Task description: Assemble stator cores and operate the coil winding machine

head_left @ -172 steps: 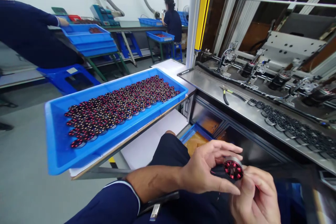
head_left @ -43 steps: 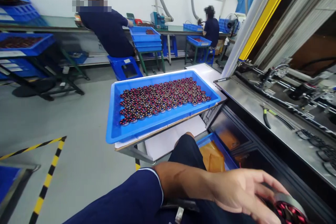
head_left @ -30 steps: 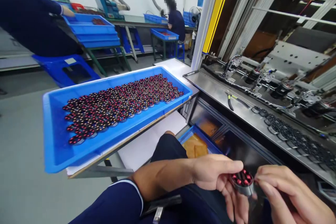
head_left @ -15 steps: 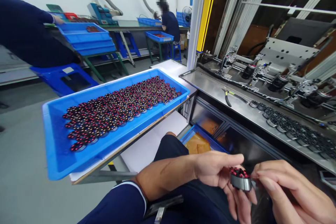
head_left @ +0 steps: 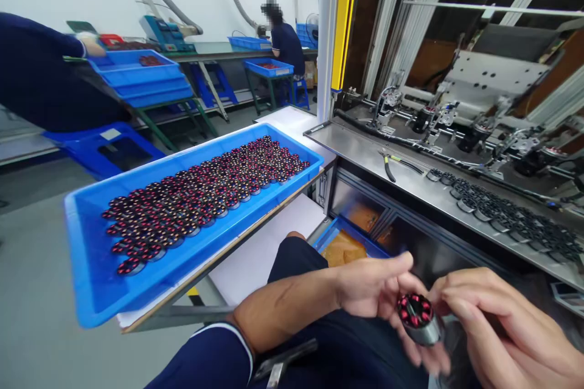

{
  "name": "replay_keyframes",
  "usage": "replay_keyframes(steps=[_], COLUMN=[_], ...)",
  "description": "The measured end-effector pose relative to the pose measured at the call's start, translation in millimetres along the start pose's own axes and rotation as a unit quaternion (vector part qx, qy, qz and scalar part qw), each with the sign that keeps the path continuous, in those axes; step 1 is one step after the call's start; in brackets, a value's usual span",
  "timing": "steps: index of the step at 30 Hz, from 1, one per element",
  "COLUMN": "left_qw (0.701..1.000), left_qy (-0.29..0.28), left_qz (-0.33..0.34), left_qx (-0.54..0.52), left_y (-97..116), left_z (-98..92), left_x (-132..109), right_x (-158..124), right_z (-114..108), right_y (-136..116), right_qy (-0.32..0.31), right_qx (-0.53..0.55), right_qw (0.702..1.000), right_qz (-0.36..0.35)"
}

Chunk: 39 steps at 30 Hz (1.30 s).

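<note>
Low at the right, over my lap, my left hand point(head_left: 387, 298) holds a motor stator point(head_left: 418, 319), a short grey metal ring with red-wound coils inside. Its coil side is tilted up towards me. My left fingers curl under and around it, the thumb raised. Close against its right side is my right hand point(head_left: 506, 322), thumb and fingertips pinched together. What that pinch holds, if anything, is too small to make out. Many similar stators point(head_left: 205, 188) stand packed in a blue tray point(head_left: 86, 292) at the left.
Rows of dark rings point(head_left: 502, 209) lie on the metal bench point(head_left: 360, 146) at right, near pliers point(head_left: 395, 164). Behind them stands a machine point(head_left: 483, 85). A yellow light barrier point(head_left: 344, 27) rises at its corner. Co-workers point(head_left: 287, 42) sit at benches beyond, with blue trays point(head_left: 141, 73).
The stator in my left hand has tipped so that its coil face shows more. My right hand stays pinched beside it. The view has shifted slightly.
</note>
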<state>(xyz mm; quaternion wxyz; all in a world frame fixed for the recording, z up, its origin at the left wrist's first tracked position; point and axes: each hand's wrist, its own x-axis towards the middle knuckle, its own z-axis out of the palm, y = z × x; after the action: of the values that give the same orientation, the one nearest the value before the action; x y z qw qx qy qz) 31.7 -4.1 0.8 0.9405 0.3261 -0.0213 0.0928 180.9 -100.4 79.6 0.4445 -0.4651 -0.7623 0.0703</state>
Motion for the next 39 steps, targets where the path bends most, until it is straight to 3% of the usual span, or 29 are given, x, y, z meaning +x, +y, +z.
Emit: replay_keyframes(steps=[2,4,9,13,20,24,28,34,39], left_qw=[0.995,0.997,0.981,0.946,0.965,0.954,0.926,0.934,0.939], left_qy=[-0.066,-0.068,0.065,0.152,0.147,0.136,0.165,0.149,0.124], left_qz=[-0.077,-0.037,0.175,0.272,0.191,0.235,0.31,0.299,0.297], left_qx=[0.018,0.028,0.057,0.093,0.106,0.128,0.14,0.127,0.123], left_y=[-3,-4,-4,-4,-4,-3,2,12,15], left_z=[-5.5,-4.6,12.5,22.3,20.1,19.3,15.5,7.0,5.7], left_x=[1,1,-2,-3,-6,-4,1,4,3], right_x=[-4,-7,-6,-6,-9,-11,-18,-19,-17], right_z=[-3,-5,-3,2,2,8,26,56,65], right_y=[3,5,2,1,4,0,-8,-6,-5], right_qy=[-0.011,0.002,0.055,0.081,0.083,0.112,0.209,0.164,0.155], right_qx=[-0.007,-0.033,-0.077,-0.065,-0.03,-0.029,0.043,0.304,0.403], right_qw=[1.0,0.999,0.995,0.992,0.995,0.991,0.958,0.89,0.836], right_qz=[-0.013,-0.013,0.036,0.066,0.048,0.064,0.192,0.297,0.34])
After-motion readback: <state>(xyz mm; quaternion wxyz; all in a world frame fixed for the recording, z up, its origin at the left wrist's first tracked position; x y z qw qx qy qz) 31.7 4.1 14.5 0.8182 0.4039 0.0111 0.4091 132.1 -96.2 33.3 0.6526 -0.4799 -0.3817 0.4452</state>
